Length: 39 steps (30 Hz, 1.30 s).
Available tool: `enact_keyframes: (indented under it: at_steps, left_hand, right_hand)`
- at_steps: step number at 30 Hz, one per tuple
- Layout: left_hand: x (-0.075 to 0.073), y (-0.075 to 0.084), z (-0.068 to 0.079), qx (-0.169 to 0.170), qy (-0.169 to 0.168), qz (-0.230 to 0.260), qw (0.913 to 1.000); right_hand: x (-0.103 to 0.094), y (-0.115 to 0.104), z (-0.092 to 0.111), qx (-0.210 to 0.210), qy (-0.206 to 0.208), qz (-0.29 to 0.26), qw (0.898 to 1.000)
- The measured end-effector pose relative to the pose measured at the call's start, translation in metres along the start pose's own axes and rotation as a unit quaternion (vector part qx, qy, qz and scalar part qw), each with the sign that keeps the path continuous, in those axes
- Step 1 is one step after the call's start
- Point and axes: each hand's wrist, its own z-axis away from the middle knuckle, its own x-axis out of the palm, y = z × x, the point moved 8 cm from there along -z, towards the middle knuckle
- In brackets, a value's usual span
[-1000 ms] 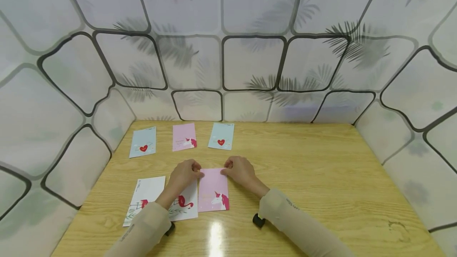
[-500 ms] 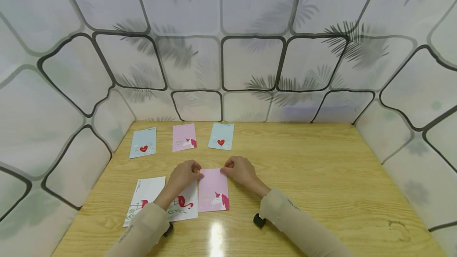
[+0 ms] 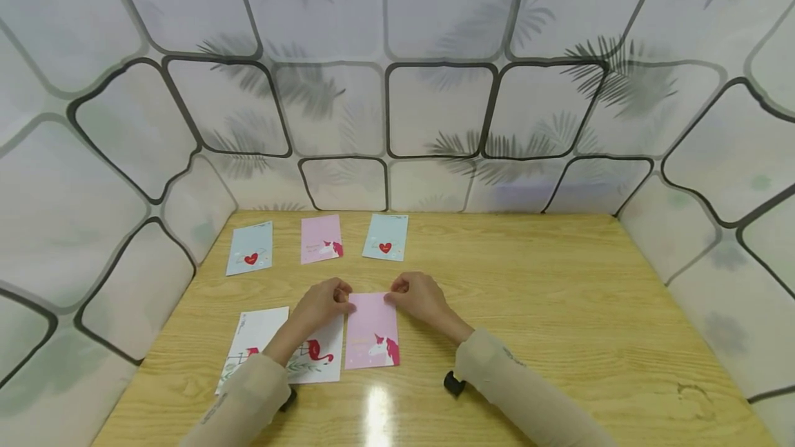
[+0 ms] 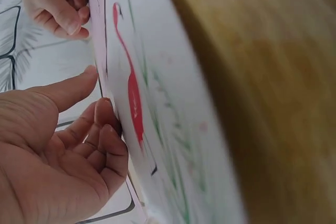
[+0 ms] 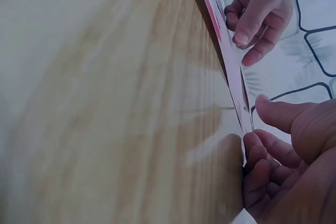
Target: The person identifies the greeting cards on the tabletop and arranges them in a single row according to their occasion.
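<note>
A pink unicorn card lies on the wooden table in front of me. My left hand holds its top left corner, thumb over the edge and fingers curled. At the top right corner my right hand grips it in the same way. Just left of it is a white flamingo card, partly hidden under my left hand and wrist; it fills much of the left wrist view. Another white flamingo card lies farther left, its lower part behind my left sleeve.
Along the back of the table lie a blue heart card at left, a pink unicorn card and another blue heart card. A patterned curtain encloses the back and sides. Bare wood extends to the right.
Both hands stay at the top corners of the pink card. The flamingo card beside it has shifted slightly left, and my left forearm has also moved a little left.
</note>
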Motion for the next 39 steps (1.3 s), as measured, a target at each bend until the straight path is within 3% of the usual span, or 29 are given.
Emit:
enact_keyframes:
  at_steps: [8,14,24,32,39]
  left_hand:
    - [-0.025,0.003,0.006,0.019,0.036,0.031,0.9987]
    - [-0.063,0.004,0.006,0.030,0.068,0.048,0.9961]
    - [-0.120,-0.009,-0.003,-0.001,0.102,0.092,0.9905]
    - [-0.141,-0.014,-0.022,-0.014,0.126,0.117,0.9851]
    - [-0.146,-0.039,-0.048,-0.042,0.142,0.137,0.9794]
  right_hand:
    - [-0.007,-0.003,-0.001,0.027,-0.027,-0.065,0.997]
    - [-0.024,-0.020,-0.015,0.001,-0.012,-0.079,0.997]
    - [-0.045,-0.056,-0.050,-0.026,0.001,-0.120,0.992]
    - [-0.037,-0.077,-0.086,-0.031,0.012,-0.134,0.990]
    - [-0.013,-0.082,-0.117,-0.029,0.023,-0.137,0.990]
